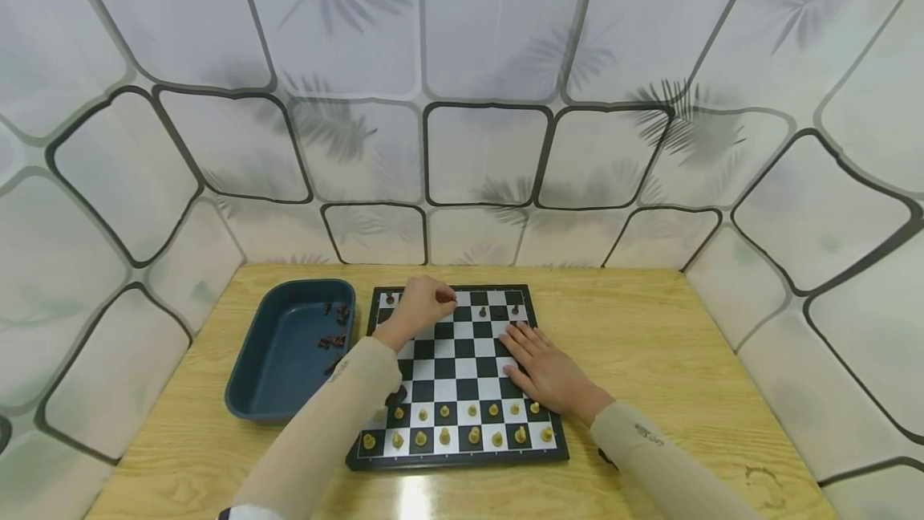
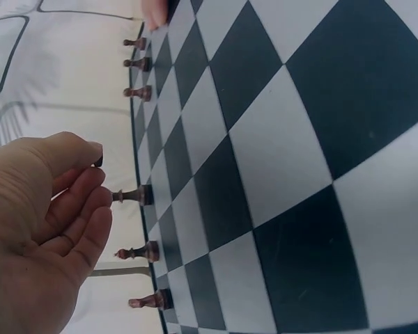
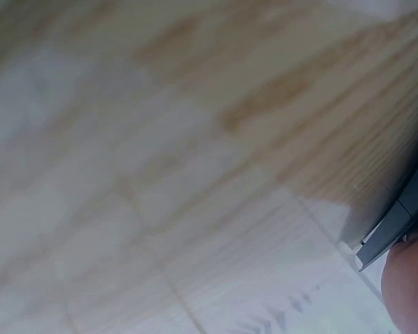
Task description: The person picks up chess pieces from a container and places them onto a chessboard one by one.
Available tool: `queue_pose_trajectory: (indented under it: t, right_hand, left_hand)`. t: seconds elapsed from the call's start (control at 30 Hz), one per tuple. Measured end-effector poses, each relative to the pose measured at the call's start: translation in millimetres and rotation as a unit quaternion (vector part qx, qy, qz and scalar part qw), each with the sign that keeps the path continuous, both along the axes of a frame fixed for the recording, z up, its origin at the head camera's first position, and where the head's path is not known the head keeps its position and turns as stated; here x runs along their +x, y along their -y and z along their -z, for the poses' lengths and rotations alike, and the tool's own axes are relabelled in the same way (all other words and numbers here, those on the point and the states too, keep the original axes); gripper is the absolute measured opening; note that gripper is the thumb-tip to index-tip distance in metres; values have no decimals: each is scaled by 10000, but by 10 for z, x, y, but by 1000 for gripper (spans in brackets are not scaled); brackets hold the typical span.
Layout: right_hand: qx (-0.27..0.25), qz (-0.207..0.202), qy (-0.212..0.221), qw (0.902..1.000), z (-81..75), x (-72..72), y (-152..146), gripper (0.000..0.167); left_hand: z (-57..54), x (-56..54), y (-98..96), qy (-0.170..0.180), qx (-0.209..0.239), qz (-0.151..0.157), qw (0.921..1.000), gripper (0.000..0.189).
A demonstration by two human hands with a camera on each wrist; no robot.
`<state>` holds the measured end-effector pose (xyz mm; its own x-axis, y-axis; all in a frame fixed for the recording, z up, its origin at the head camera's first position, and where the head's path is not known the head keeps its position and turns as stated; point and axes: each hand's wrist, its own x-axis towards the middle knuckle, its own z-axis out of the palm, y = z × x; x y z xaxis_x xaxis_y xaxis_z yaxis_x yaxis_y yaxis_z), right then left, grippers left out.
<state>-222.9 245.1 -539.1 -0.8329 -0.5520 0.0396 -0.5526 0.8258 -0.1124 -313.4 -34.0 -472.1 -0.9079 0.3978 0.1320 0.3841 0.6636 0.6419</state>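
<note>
My left hand (image 1: 422, 307) is over the far edge of a black-and-white chessboard (image 1: 465, 347). Between thumb and fingertips it pinches a dark chess piece (image 2: 99, 161), mostly hidden by the fingers. Below those fingers in the left wrist view, a tall brown piece (image 2: 129, 195) and two others stand along the board's far side; three brown pawns stand farther up the same view. My right hand (image 1: 543, 367) rests flat on the board's right edge, fingers extended. Two rows of yellow pieces, including a yellow piece (image 1: 444, 436), occupy the near side.
Left of the board stands a blue-grey plastic bin (image 1: 249, 367) with several dark pieces (image 1: 332, 341) lying in its right part. A light wooden table (image 1: 628, 327) carries everything. Patterned fabric walls (image 1: 476, 159) enclose the back and sides.
</note>
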Motion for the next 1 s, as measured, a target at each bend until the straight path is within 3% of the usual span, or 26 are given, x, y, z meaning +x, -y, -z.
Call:
queue_pose_trajectory:
  t: [0.5, 0.77, 1.0]
  right_hand:
    - [-21, -29, 21, 10000, -23, 8, -2, 65]
    - [45, 6, 75, 10000, -54, 17, 11, 65]
    - [-50, -62, -30, 10000, -34, 11, 4, 65]
  left_hand:
    - [117, 27, -155, 106, -514, 142, 9985, 15]
    - [147, 21, -200, 389, -669, -53, 9970, 17]
    - [165, 17, -228, 405, -620, -141, 9972, 17]
